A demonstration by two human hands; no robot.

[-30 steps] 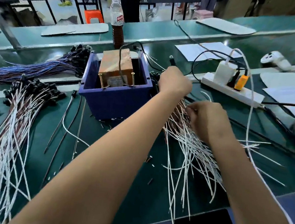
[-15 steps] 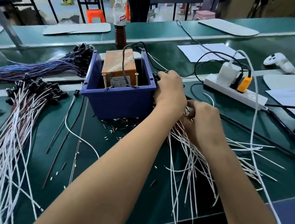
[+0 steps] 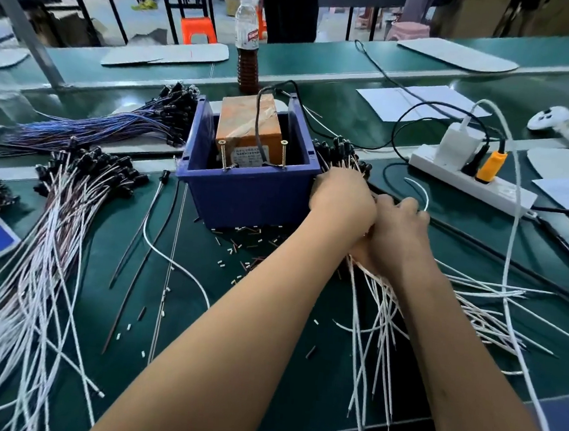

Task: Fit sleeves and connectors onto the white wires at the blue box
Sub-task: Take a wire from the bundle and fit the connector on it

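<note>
Both hands meet just right of the square blue plastic box (image 3: 247,191) on the green table (image 3: 263,368). The left hand (image 3: 341,199) and right hand (image 3: 400,235) grip the bunch of thin white wires (image 3: 376,312).

A green workbench (image 3: 263,368) carries a blue box (image 3: 247,195) near its middle, white wires (image 3: 381,313) fanned toward the near edge, a white power strip (image 3: 468,181) toward the right edge, and cut sleeve bits (image 3: 239,245) scattered before the box.

Factory assembly bench (image 3: 323,67), wire bundles (image 3: 51,229)
</note>
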